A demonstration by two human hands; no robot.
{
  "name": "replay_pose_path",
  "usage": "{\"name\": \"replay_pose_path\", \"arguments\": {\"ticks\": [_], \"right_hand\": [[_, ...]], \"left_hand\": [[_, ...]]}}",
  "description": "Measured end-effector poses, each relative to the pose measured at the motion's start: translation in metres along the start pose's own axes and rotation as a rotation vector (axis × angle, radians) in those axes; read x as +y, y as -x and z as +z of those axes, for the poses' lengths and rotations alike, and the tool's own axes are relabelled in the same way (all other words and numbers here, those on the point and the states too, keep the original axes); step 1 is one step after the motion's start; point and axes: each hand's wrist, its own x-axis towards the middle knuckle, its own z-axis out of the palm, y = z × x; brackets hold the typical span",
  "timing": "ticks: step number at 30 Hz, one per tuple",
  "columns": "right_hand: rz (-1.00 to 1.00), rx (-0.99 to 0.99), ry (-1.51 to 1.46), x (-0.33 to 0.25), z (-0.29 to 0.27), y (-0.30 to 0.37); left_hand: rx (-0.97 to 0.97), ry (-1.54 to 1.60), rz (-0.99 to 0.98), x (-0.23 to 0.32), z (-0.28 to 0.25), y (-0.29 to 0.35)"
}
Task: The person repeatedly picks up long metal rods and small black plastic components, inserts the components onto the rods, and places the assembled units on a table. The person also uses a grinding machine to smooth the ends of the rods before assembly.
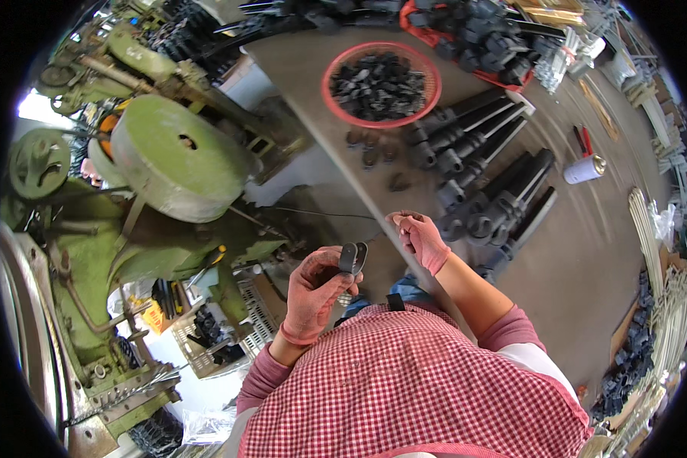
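Note:
My left hand, in a dirty pink glove, pinches a black U-shaped clip between thumb and fingers, in front of my checked apron. My right hand, also in a pink glove, is over the near edge of the grey table with thumb and fingers drawn together. Whatever it may hold is too small to tell. Several loose dark clips lie on the table beyond it. To their right, black tube-like parts with ring-shaped ends lie in rows.
A red basket full of small black parts stands on the table. A can and red-handled pliers lie at the right. On my left stands a green machine with a big wheel. A cream crate sits low beside it.

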Motion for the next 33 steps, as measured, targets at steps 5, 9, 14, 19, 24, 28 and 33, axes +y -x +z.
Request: {"name": "replay_pose_path", "arguments": {"ticks": [5, 9, 14, 19, 24, 28, 33], "right_hand": [[0.027, 0.068, -0.032, -0.024, -0.057, 0.035], [-0.03, 0.134, -0.105, -0.018, -0.08, 0.053], [-0.005, 0.292, -0.104, -0.011, -0.083, 0.073], [-0.043, 0.404, -0.17, -0.015, -0.078, 0.102], [-0.171, 0.405, -0.538, -0.007, -0.065, 0.103], [-0.261, 0.222, -0.784, -0.016, -0.049, 0.099], [-0.312, 0.307, -0.676, -0.046, -0.018, 0.101]], "left_hand": [[-0.038, -0.043, -0.119, -0.026, 0.056, -0.043], [-0.046, -0.012, -0.22, -0.061, 0.046, -0.074], [0.105, 0.295, -0.594, -0.17, -0.023, -0.162], [0.021, 0.073, -0.483, -0.248, -0.07, -0.219], [0.12, -0.213, -0.603, -0.214, -0.062, -0.226], [0.002, -0.488, -0.534, -0.177, -0.056, -0.221], [-0.329, -1.018, 0.537, -0.12, -0.055, -0.318]]}}
